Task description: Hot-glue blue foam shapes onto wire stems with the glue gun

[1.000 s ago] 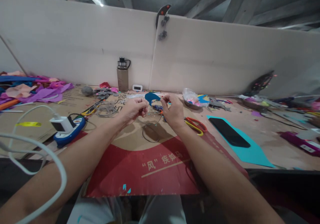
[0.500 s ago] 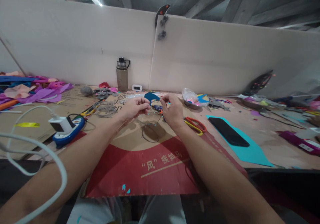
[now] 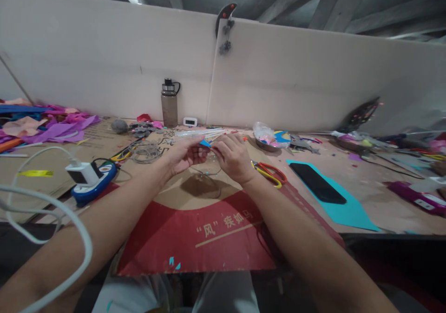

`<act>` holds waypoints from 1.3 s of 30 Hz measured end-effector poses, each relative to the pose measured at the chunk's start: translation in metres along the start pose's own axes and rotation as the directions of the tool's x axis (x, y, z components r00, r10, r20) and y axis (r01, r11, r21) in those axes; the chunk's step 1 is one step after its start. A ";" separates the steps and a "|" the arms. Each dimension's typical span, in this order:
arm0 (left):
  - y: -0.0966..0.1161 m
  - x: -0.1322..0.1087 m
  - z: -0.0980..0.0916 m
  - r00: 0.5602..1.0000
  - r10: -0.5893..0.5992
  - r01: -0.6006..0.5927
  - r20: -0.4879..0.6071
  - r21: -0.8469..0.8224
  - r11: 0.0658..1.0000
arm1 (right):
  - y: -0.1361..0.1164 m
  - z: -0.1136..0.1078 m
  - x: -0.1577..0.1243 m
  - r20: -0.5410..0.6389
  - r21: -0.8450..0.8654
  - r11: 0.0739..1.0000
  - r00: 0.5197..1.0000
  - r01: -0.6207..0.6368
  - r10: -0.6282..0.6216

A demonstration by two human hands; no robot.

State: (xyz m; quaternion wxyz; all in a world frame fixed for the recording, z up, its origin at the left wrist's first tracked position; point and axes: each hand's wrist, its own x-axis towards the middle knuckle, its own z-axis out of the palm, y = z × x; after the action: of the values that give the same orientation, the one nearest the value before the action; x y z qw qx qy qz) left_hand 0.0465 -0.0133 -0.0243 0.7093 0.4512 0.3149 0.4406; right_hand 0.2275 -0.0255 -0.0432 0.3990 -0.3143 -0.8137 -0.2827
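Observation:
A small blue piece, perhaps paper or foam sheet [image 3: 205, 143], pokes up between the thumb and fingers of my left hand [image 3: 186, 157]. My right hand [image 3: 232, 157] is closed with its fingertips pinched at the right end of that piece. Most of the piece is hidden by my fingers. A thin wire [image 3: 209, 173] loops beneath my hands, over their shadow on the cardboard sheet [image 3: 205, 238]. Just right of my right hand lie scissors with red handles [image 3: 273, 171] and a tool with yellow handles [image 3: 273, 179].
A black phone [image 3: 318, 183] rests on a turquoise sheet [image 3: 351, 215] at the right. To the left sit a blue power strip [image 3: 94, 189] with a white charger and a coil of wire [image 3: 144, 151]. Behind stand a bottle [image 3: 169, 106] and a bowl [image 3: 268, 145]. A white cable [image 3: 85, 238] arcs across the front left.
The blue piece has turned and is now mostly covered by my fingers. My right hand has rolled over, knuckles up, and moved slightly left. The wire loop has shifted.

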 end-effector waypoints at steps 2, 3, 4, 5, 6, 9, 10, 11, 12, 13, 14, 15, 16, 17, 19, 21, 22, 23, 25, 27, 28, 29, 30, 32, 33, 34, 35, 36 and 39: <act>-0.002 0.001 0.001 0.995 0.083 -0.082 -0.052 0.020 0.996 | -0.001 0.001 0.000 0.018 -0.003 0.999 0.999 0.037 -0.037; -0.003 0.001 0.001 0.991 0.114 -0.111 -0.076 0.040 0.993 | -0.002 0.001 0.000 0.017 -0.004 0.999 0.999 0.039 -0.039; -0.003 0.001 0.001 0.987 0.133 -0.128 -0.091 0.060 0.990 | -0.002 0.001 0.000 0.012 -0.003 0.999 0.999 0.035 -0.035; -0.004 0.001 0.001 0.985 0.140 -0.133 -0.097 0.079 0.988 | -0.001 0.002 0.000 0.006 -0.002 1.000 1.000 0.030 -0.030; -0.004 0.001 0.001 0.986 0.140 -0.131 -0.094 0.096 0.987 | -0.001 0.002 -0.001 0.001 -0.002 1.000 1.000 0.025 -0.025; -0.005 0.001 0.001 0.986 0.142 -0.131 -0.082 0.134 0.982 | -0.001 0.000 -0.001 -0.010 -0.024 1.000 1.000 0.018 -0.019; -0.006 0.001 0.001 0.984 0.155 -0.142 -0.083 0.144 0.979 | -0.002 -0.001 -0.001 -0.014 -0.038 0.999 1.000 0.013 -0.014; -0.007 0.002 0.000 0.980 0.176 -0.162 -0.088 0.149 0.976 | -0.003 -0.002 0.000 -0.017 -0.052 0.999 1.000 0.007 -0.008; -0.008 0.003 0.000 0.975 0.203 -0.188 -0.095 0.147 0.971 | -0.004 -0.003 0.000 -0.017 -0.066 0.998 1.000 -0.002 0.001; -0.009 0.004 -0.001 0.968 0.229 -0.213 -0.105 0.142 0.967 | -0.006 -0.004 0.001 -0.017 -0.079 0.997 1.000 -0.014 0.012; -0.009 0.005 -0.001 0.961 0.252 -0.237 -0.116 0.133 0.962 | -0.007 -0.004 0.001 -0.015 -0.090 0.995 0.999 -0.030 0.029; -0.010 0.005 -0.001 0.955 0.268 -0.253 -0.127 0.121 0.960 | -0.008 -0.005 0.001 -0.016 -0.099 0.994 0.999 -0.049 0.048; -0.010 0.006 -0.001 0.951 0.277 -0.264 -0.135 0.106 0.959 | -0.010 -0.005 0.002 -0.018 -0.102 0.992 0.998 -0.069 0.068; -0.010 0.006 -0.001 0.948 0.282 -0.272 -0.145 0.090 0.958 | -0.011 -0.004 0.002 -0.021 -0.101 0.991 0.996 -0.090 0.088; -0.010 0.006 0.000 0.941 0.292 -0.286 -0.170 0.057 0.957 | -0.013 -0.002 0.002 -0.033 -0.077 0.989 0.991 -0.129 0.127; -0.009 0.006 0.000 0.931 0.301 -0.303 -0.205 0.023 0.953 | -0.015 0.000 0.003 -0.037 -0.019 0.987 0.986 -0.161 0.160; -0.008 0.007 0.000 0.925 0.307 -0.314 -0.224 0.005 0.950 | -0.016 0.001 0.003 -0.027 0.033 0.985 0.985 -0.169 0.170; -0.007 0.007 -0.001 0.920 0.311 -0.323 -0.239 -0.015 0.946 | -0.018 0.002 0.003 -0.010 0.104 0.980 0.985 -0.169 0.171; -0.004 0.009 -0.005 0.909 0.320 -0.345 -0.268 -0.051 0.937 | -0.021 0.003 0.004 0.037 0.296 0.941 0.987 -0.162 0.158; -0.001 0.011 -0.009 0.895 0.327 -0.364 -0.302 -0.072 0.929 | -0.022 0.005 0.005 0.084 0.486 0.851 0.980 -0.199 0.181; 0.001 0.012 -0.011 0.889 0.329 -0.369 -0.319 -0.072 0.927 | -0.023 0.005 0.005 0.104 0.561 0.791 0.969 -0.244 0.224; 0.002 0.013 -0.013 0.882 0.330 -0.373 -0.336 -0.068 0.926 | -0.022 0.005 0.005 0.124 0.618 0.727 0.950 -0.300 0.287; 0.003 0.013 -0.015 0.876 0.331 -0.373 -0.350 -0.060 0.926 | -0.021 0.005 0.006 0.146 0.662 0.657 0.922 -0.360 0.358; 0.004 0.015 -0.018 0.866 0.334 -0.375 -0.373 -0.041 0.926 | -0.019 0.005 0.006 0.195 0.724 0.518 0.856 -0.455 0.479; 0.004 0.015 -0.019 0.862 0.337 -0.376 -0.380 -0.032 0.926 | -0.018 0.005 0.007 0.218 0.744 0.460 0.827 -0.485 0.519; 0.003 0.015 -0.019 0.859 0.341 -0.377 -0.382 -0.023 0.926 | -0.017 0.004 0.008 0.242 0.754 0.417 0.804 -0.508 0.543; 0.003 0.016 -0.020 0.858 0.345 -0.378 -0.380 -0.015 0.926 | -0.015 0.004 0.008 0.266 0.755 0.388 0.788 -0.528 0.555; 0.003 0.016 -0.021 0.858 0.350 -0.380 -0.375 -0.008 0.925 | -0.014 0.004 0.009 0.290 0.750 0.372 0.777 -0.547 0.559; 0.003 0.016 -0.022 0.855 0.365 -0.393 -0.370 0.000 0.920 | -0.004 0.006 0.008 0.345 0.699 0.368 0.739 -0.613 0.578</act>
State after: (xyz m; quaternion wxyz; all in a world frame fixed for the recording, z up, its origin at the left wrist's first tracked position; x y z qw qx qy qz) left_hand 0.0335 0.0101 -0.0309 0.5548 0.3879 0.3285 0.6587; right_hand 0.2178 -0.0213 -0.0412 0.5509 -0.3866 -0.6895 0.2677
